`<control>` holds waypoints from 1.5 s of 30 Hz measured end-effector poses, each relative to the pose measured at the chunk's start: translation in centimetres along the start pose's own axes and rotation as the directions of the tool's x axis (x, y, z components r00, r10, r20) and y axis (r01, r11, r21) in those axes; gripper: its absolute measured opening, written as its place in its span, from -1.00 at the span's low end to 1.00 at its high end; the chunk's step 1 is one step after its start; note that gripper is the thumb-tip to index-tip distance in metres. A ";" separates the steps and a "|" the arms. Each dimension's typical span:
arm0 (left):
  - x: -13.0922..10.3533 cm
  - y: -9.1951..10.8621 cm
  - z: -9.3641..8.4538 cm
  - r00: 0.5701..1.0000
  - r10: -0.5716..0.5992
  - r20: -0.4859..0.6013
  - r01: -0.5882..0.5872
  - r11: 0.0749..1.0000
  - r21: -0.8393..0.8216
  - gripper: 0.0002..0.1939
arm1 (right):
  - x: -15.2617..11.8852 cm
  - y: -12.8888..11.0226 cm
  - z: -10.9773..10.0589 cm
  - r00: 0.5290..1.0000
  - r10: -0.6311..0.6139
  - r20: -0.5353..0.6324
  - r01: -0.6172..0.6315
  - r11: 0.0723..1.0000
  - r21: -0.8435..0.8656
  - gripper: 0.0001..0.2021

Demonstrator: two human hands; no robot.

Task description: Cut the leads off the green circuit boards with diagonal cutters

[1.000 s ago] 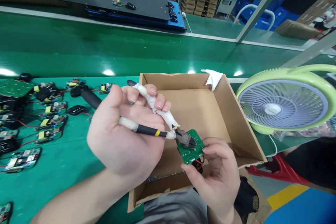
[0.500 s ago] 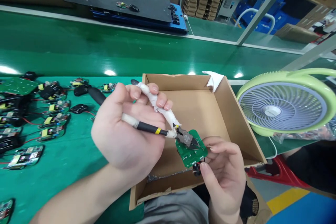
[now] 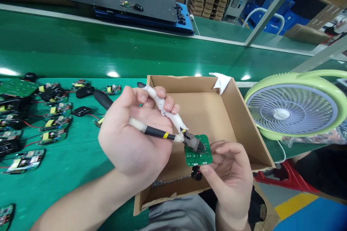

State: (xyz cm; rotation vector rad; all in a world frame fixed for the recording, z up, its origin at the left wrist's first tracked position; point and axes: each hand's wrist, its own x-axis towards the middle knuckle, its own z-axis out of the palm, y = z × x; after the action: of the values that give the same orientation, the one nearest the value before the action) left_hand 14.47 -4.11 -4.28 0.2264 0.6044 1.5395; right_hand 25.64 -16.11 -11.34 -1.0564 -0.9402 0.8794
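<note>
My left hand is wrapped round the handles of the cutting pliers, one handle taped white, the other black with yellow bands. The jaws lie against the face of a green circuit board. My right hand pinches that board at its right and lower edge, thumb in front. A black part hangs below the board. Both hands are above an open cardboard box.
Several circuit boards with black parts and red wires lie on the green mat at left. A green fan is right of the box. A black panel rests beyond the metal rail. A white scrap hangs on the box's far corner.
The circuit board has turned to sit more upright, and the black part below it has shifted left. My left hand and the pliers have moved slightly right.
</note>
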 end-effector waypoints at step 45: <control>2.8 1.5 -0.2 1.000 -0.018 -0.005 0.018 1.000 0.019 -0.65 | -1.4 0.7 5.1 0.999 -0.032 0.002 0.031 0.982 0.186 -0.65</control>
State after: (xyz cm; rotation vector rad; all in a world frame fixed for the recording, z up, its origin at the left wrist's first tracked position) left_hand 12.86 -1.37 -4.30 0.2310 0.6235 1.5183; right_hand 20.31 -15.67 -11.17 -0.8778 -0.8590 0.9252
